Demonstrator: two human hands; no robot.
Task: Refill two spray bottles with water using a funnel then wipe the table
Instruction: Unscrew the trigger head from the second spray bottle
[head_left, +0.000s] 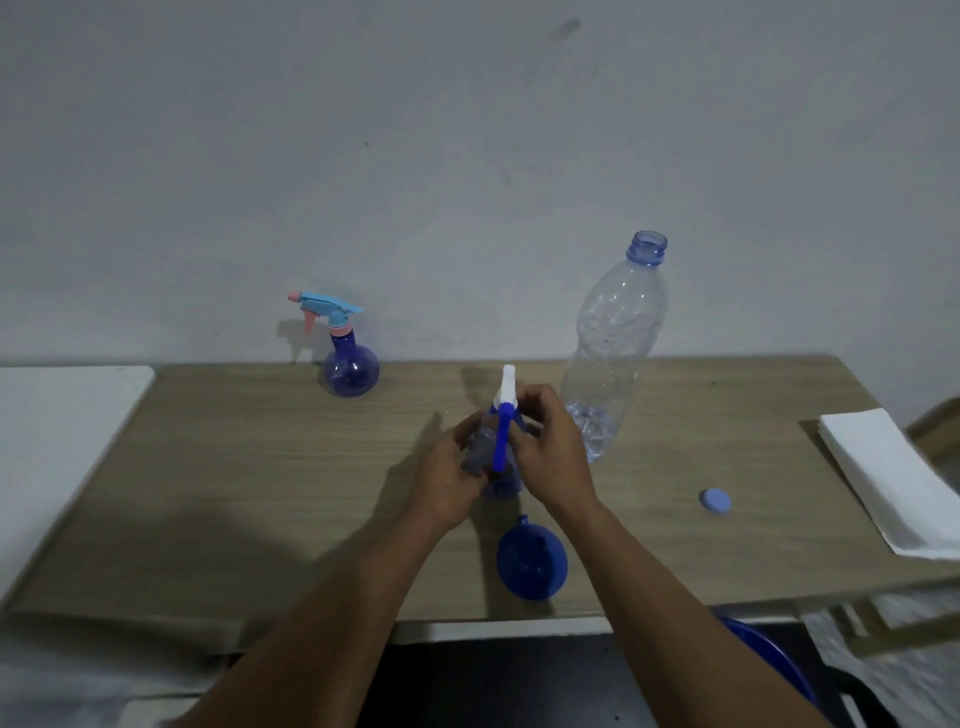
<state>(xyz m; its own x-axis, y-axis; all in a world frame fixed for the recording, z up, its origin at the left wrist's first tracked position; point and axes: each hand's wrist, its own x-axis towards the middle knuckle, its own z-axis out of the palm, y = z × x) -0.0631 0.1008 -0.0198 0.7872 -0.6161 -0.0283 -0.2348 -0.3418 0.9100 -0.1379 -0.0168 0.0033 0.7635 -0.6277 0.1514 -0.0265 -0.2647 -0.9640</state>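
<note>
At the middle of the wooden table (249, 467) stands a blue spray bottle (503, 483) with a white-and-blue trigger head (506, 410). My left hand (452, 478) grips the bottle's body. My right hand (545, 447) holds the trigger head at the neck. A blue funnel (531, 561) lies on the table just in front of them. A second spray bottle (349, 358), round and blue with a light-blue and pink head, stands at the back left. An uncapped clear water bottle (613, 343), nearly empty, stands to the right of my hands.
A blue bottle cap (715, 501) lies on the table to the right. A folded white cloth (893, 478) rests at the table's right end. A white surface (62, 441) adjoins the table on the left. A wall runs right behind.
</note>
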